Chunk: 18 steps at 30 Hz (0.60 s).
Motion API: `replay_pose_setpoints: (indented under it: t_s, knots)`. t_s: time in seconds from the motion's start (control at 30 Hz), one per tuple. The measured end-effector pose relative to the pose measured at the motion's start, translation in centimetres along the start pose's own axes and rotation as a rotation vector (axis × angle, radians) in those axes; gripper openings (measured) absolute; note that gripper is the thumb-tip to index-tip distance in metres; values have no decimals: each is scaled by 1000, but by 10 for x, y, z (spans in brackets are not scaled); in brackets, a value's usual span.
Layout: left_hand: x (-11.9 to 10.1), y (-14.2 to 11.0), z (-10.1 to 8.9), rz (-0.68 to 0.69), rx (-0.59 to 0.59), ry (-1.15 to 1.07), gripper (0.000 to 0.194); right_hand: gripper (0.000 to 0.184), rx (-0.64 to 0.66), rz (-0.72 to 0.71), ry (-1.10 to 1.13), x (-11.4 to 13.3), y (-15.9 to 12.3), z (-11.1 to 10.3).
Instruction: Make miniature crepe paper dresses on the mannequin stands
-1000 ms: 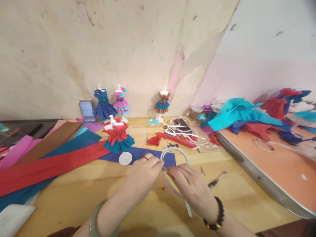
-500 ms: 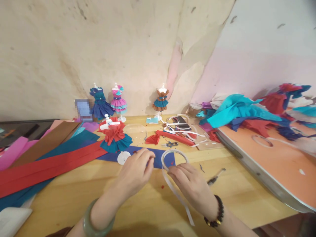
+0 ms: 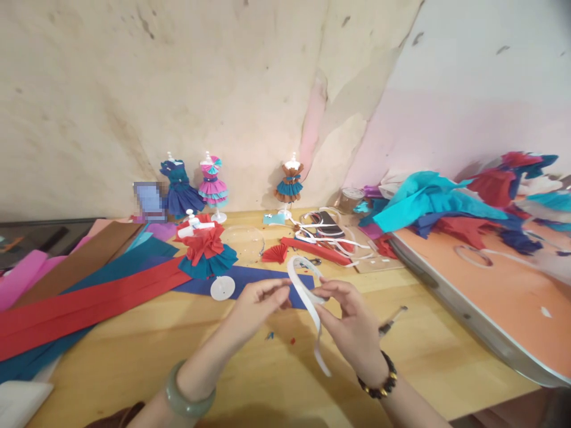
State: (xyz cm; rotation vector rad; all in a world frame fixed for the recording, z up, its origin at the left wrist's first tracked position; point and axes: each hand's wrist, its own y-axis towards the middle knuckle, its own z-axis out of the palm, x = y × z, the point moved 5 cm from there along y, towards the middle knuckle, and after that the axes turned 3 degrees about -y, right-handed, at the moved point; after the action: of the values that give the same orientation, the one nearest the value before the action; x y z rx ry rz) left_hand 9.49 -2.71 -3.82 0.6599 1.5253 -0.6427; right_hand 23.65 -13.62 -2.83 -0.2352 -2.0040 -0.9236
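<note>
Nearest, over the pale wooden tabletop (image 3: 250, 380), hangs the loose white end (image 3: 318, 351) of a narrow, ring-shaped white roll, apparently of tape (image 3: 296, 276). The right hand (image 3: 350, 321) grips this roll at its right side between thumb and fingers, holding it tilted above the table. The left hand (image 3: 263, 297) is half curled just left of it; whether its fingertips touch the roll or pinch anything, I cannot tell. The step in hand looks like handling the strip; the next move would seem to call for a steady right grip and a clear left pinch on the strip. Beyond lie a flat blue paper sheet (image 3: 250, 279), a round white disc (image 3: 222, 288) and a pleated red paper fan (image 3: 275, 254).
</note>
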Motion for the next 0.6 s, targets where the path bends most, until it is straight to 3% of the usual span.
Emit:
replay_pose_setpoints:
  t_s: [0.1, 0.2, 0.3, 0.4, 0.5, 0.6]
  knots:
    - [-2, 1, 3, -71, -39, -273, 41, 19, 71, 129, 129, -2, -4, 14]
    - [0, 2, 2, -119, -79, -381, 36, 19, 160, 178, 156, -4, -5, 26]
    - [-3, 5, -8, -67, -178, -369, 32, 34, 231, 253, 182, -13, -5, 34]
    - [-9, 8, -16, -16, -231, -284, 34, 52, 364, 452, 373, -27, -13, 44]
    - [-15, 11, -16, -2, -215, -235, 36, 55, 591, 606, 531, -31, -29, 57]
    - [-16, 12, -16, -4, -216, -212, 32, 53, 697, 627, 519, -34, -39, 61]
